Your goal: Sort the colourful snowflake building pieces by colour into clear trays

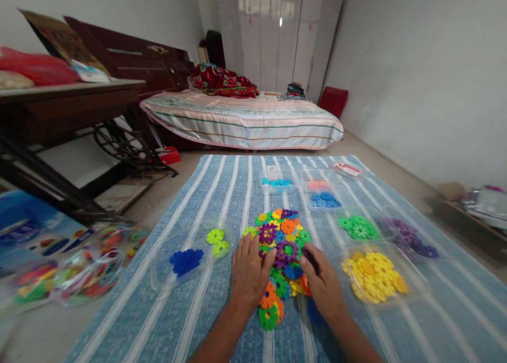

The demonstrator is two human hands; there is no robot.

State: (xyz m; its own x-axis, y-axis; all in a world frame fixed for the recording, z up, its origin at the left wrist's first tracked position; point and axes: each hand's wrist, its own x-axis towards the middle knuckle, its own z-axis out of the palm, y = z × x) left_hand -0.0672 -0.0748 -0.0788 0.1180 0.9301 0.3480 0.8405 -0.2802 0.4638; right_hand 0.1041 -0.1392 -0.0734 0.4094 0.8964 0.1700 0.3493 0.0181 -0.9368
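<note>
A heap of mixed-colour plastic snowflake discs [283,241] lies on the striped cloth in front of me. My left hand [250,270] rests flat along the heap's left side, fingers stretched out and thumb apart, touching the discs. At the right edge of the heap is my right hand [322,281], its fingers bent and spread, with nothing visible in its grasp. Purple square-toothed pieces [285,254] sit on top between the two hands. A green disc [268,317] lies at the near end, by orange ones. Part of the heap is hidden under my hands.
Clear trays hold yellow discs [374,276], green discs [359,227], purple pieces [412,239], blue discs [325,199] and light-blue ones [279,183]. A left tray [160,279] has dark-blue pieces [186,261] and lime discs [217,241]. Beyond stands a bed [245,120]; bagged toys [91,268] lie left.
</note>
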